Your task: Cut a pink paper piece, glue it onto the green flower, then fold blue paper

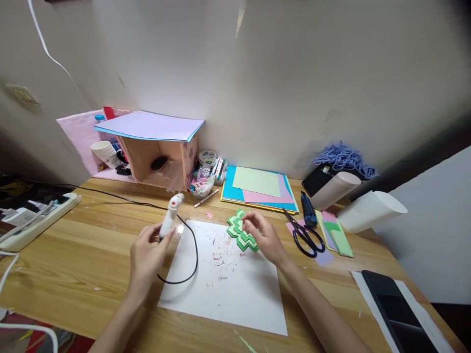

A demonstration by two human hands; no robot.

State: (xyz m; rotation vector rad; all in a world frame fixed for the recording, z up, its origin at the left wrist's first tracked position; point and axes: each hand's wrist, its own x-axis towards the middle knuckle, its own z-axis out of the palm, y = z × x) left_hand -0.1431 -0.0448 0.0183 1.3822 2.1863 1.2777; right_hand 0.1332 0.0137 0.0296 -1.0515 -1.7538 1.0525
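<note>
In my left hand (147, 255) is a white hot glue gun (169, 219), held upright with its nozzle end raised. Its black cord (196, 252) loops over a white sheet of paper (221, 294) marked with coloured smudges. My right hand (267, 240) hovers at a zigzag-edged paper piece (247, 242) in layered greens, which lies on the sheet's upper right corner. The thumb and fingers of that hand are curled together; whether they pinch anything is hidden.
Behind stand a cardboard box (189, 162) with a lilac sheet on top, a bowl of paper scraps (201, 184) and stacked coloured paper (257, 181). On the right are black scissors (307, 240), a utility knife (308, 211), paper rolls (371, 211) and a phone (397, 309). A power strip (40, 220) lies left.
</note>
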